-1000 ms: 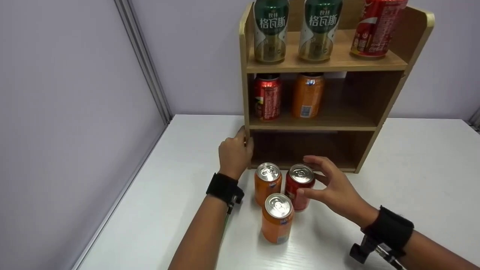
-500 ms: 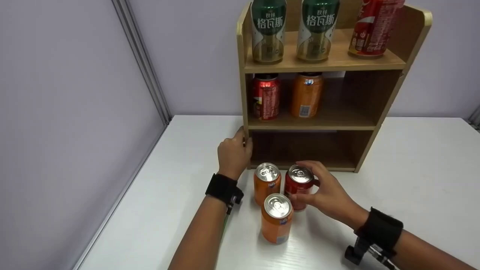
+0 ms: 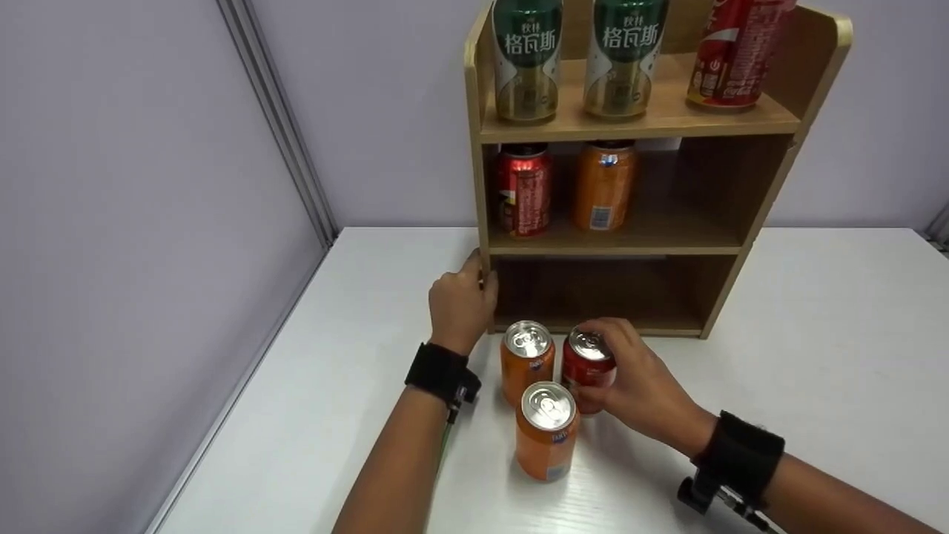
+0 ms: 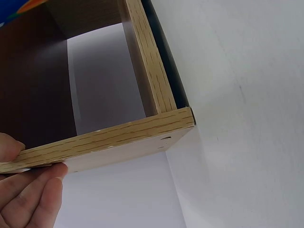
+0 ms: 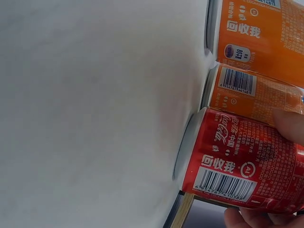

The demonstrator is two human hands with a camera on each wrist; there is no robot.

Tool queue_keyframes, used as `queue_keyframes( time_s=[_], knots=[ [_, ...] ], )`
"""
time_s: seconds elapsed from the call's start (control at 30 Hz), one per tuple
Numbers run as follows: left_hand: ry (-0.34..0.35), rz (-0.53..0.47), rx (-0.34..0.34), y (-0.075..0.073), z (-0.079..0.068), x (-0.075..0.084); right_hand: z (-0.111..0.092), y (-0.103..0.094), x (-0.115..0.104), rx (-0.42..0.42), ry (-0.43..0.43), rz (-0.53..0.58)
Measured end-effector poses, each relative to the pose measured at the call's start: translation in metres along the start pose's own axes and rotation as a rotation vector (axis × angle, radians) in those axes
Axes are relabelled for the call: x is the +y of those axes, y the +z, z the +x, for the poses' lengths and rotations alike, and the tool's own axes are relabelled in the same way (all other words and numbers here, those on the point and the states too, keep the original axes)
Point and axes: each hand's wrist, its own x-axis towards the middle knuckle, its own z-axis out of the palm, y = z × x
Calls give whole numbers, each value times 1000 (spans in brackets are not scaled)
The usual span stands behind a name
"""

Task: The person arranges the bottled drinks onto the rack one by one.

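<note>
My right hand (image 3: 634, 374) grips a red Coca-Cola can (image 5: 237, 166), thumb on the near side and fingers round the far side. The can stands upright on the white table, close to two orange Fanta cans. One Fanta can (image 3: 528, 363) is just left of it, the other Fanta can (image 3: 547, 437) nearer to me. My left hand (image 3: 461, 308) pinches the left side panel of the wooden shelf (image 3: 615, 248), low down. In the left wrist view the thumb lies inside the panel (image 4: 109, 137) and the fingers outside.
Two green-and-gold cans (image 3: 528, 67) and a red Coca-Cola can (image 3: 734, 59) stand on the top board. The middle board bears a red can (image 3: 525, 193) and an orange can (image 3: 606, 189). A grey wall (image 3: 148, 185) borders the table (image 3: 296, 415) at left.
My right hand has moved left onto the red can, its fingers and thumb closing round it. The left hand stays on the shelf panel.
</note>
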Motion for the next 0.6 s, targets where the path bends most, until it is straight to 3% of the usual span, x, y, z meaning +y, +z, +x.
queue_keyframes(
  time_s=[0.6],
  knots=[
    [-22, 3, -10, 0, 0, 0, 2, -6, 2, 72, -69, 77]
  ],
)
